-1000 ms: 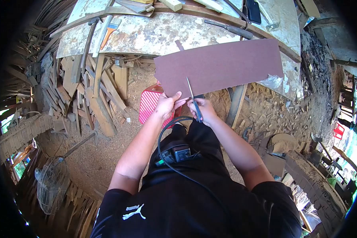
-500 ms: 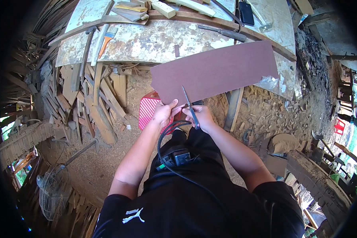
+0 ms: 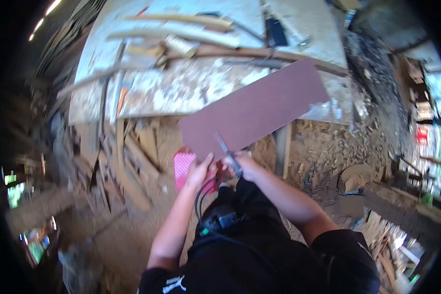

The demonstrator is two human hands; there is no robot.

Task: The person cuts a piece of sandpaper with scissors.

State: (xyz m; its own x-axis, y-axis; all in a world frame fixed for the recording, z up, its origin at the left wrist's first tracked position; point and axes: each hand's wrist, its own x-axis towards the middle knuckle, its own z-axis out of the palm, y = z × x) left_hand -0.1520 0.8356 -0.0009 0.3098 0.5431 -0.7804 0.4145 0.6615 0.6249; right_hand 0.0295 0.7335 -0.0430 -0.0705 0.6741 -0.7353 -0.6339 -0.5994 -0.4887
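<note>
Maroon sheet (image 3: 255, 108) slants towards two o'clock over the table (image 3: 157, 98), its near edge pinched in your left hand (image 3: 199, 171), and if it sags, the bladed tool (image 3: 221, 143) gripped in your right hand (image 3: 245, 166), pointing to eleven, could skew.

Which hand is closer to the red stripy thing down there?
Left. The left hand, holding the brown sheet, overlaps the edge of the red striped thing in view; the right hand, holding the bladed tool, is farther over, to its right.
</note>
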